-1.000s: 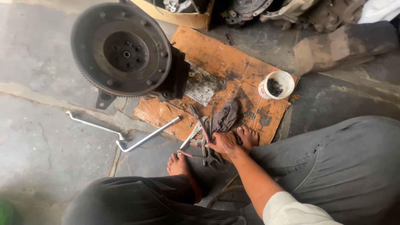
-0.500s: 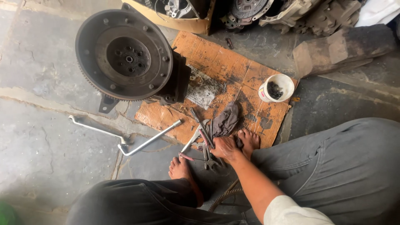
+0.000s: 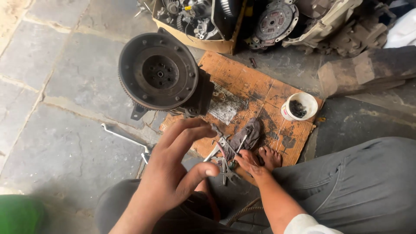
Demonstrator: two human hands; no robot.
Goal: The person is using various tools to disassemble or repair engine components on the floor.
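Observation:
My left hand point(image 3: 175, 171) is raised close to the camera, fingers spread, holding nothing. Lower down, my right hand point(image 3: 248, 162) rests on a small pile of hand tools point(image 3: 223, 162), pliers and spanners among them, at the near edge of an oil-stained cardboard sheet point(image 3: 260, 93). Its fingers curl onto the tools, but whether they grip one is hidden. A dirty grey rag point(image 3: 247, 134) lies just beyond that hand. My bare foot point(image 3: 271, 157) sits right beside it. A large dark flywheel point(image 3: 158, 73) stands at the cardboard's left end.
A white cup point(image 3: 300, 106) with dark contents stands on the cardboard's right. A bent metal wrench point(image 3: 123, 138) lies on the stone floor at left. A cardboard box of engine parts point(image 3: 195, 26), a clutch disc point(image 3: 275, 21) and a block point(image 3: 368, 69) line the back.
My left hand has come up into view in front of the camera, fingers spread. The view has shifted, so the flywheel sits further right. My right hand stays on the tool pile.

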